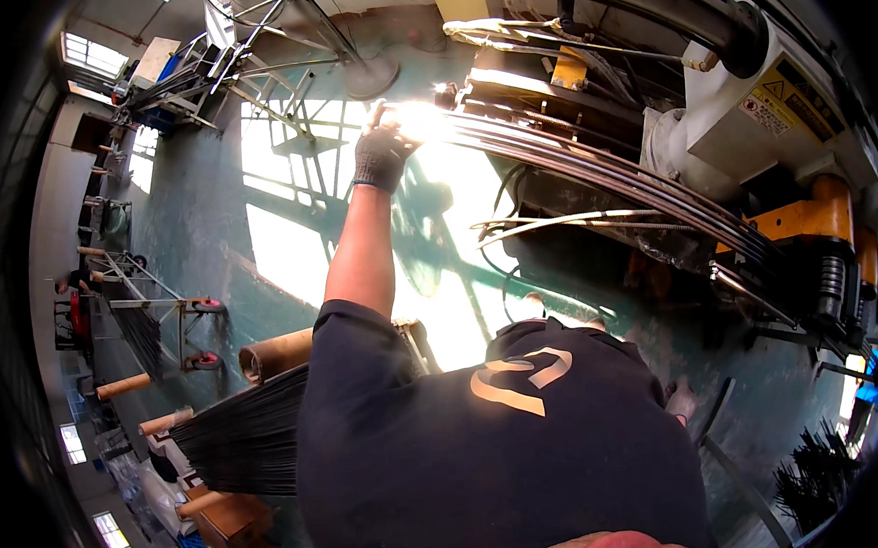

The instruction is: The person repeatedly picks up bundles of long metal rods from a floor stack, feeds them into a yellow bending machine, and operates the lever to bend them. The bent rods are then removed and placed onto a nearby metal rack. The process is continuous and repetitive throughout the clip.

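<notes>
My left hand [386,151], in a dark knitted glove, reaches out to the ends of several long thin rods [576,155] at the machine. Its fingers bend into a bright glare where the rods run, so their exact grip is washed out. The rods slope down to the right across the machine's front. Low on my right side, my right hand [681,401] shows only in part, beside my dark shirt. A band circles its wrist, and its fingers cannot be made out.
A large machine [765,113] with a white housing and warning labels fills the upper right. Curved hoses [584,219] stick out below the rods. On the left are a wheeled metal frame [181,305], a cardboard tube [276,357] and bundled black strands [245,429]. A round base [370,76] stands ahead.
</notes>
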Demonstrator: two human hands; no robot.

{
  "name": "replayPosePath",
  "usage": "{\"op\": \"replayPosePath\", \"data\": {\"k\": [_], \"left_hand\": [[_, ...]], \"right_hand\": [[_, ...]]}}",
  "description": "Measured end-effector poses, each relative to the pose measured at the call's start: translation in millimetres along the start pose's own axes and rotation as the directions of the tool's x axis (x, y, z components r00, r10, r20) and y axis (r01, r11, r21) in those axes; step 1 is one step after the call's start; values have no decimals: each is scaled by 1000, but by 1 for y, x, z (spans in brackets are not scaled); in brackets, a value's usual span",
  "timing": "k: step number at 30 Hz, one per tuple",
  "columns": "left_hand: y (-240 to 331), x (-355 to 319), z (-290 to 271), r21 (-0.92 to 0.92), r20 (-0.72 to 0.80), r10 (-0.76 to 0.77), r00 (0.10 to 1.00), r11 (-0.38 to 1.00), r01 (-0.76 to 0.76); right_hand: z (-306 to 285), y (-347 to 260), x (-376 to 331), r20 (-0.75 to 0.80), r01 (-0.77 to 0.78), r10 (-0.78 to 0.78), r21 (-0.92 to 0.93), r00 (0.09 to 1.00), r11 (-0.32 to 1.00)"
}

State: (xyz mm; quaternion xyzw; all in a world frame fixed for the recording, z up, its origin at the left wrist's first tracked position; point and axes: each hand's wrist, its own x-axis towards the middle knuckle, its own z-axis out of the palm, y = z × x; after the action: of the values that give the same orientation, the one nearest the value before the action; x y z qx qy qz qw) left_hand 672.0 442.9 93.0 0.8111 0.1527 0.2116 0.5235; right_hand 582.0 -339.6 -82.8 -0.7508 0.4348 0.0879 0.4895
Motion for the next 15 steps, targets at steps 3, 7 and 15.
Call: {"op": "replayPosePath", "data": {"k": [3, 7, 15], "left_hand": [[-5, 4, 11, 106, -24, 145, 989, 984, -142], [6, 5, 17, -855, 79, -222, 972, 487, 181], [1, -5, 4, -852, 218, -84, 972, 470, 232]], "right_hand": [[0, 2, 9, -28, 5, -2, 77, 1000, 997], [-6, 14, 23, -11, 47, -47, -9, 999, 999], [-10, -2, -7, -6, 122, -123, -67, 992, 990]]}}
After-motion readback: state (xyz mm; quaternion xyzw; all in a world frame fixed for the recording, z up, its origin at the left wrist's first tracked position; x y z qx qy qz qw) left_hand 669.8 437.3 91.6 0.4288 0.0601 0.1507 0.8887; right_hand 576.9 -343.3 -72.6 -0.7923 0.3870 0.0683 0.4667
